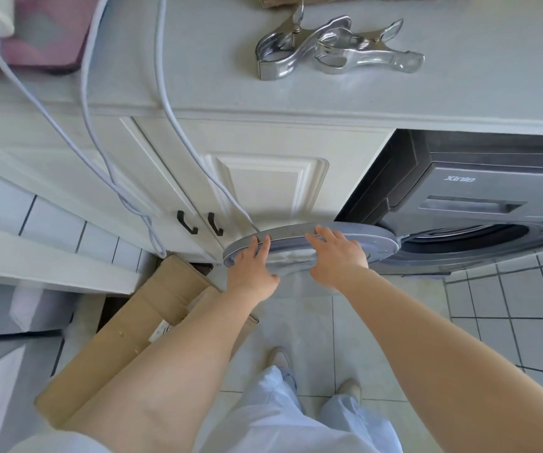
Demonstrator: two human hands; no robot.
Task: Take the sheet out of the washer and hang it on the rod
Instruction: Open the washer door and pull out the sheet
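Both hands are on the round gray washer door [312, 238], which is swung wide open. The left hand [252, 273] lays its fingers over the door's edge. The right hand [337, 256] rests flat on top, fingers spread. The washer [479, 204] sits under the counter [329, 93]. I cannot see the sheet inside. 2 metal clips [335, 49] lie on the counter.

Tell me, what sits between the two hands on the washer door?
Head view: only the door's grey rim and window; left hand and right hand rest on it apart.
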